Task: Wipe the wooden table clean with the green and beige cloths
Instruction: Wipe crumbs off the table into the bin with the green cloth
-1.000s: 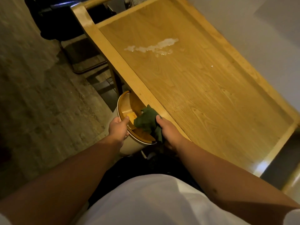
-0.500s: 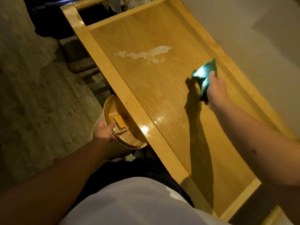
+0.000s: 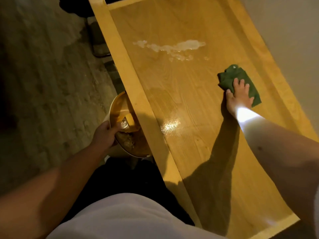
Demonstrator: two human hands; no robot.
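Green cloth [image 3: 239, 81] is down on the tabletop [image 3: 181, 94] now, out at three o'clock, my right hand [image 3: 239, 95] pressing it, fingers spread. Left hand [image 3: 105, 135] still pinching the bin [image 3: 120, 118] rim.

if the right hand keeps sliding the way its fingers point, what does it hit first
Probably nothing solid: the right hand lies flat on the green cloth, fingers pointing up the table. Bare wood lies ahead; the white spill sits ahead and to the left, so it may only clip its right end.

Dim room: mottled grey-brown floor [image 3: 43, 75] at left, pale wall [image 3: 284, 31] at right, dark chair [image 3: 76, 6] beyond.
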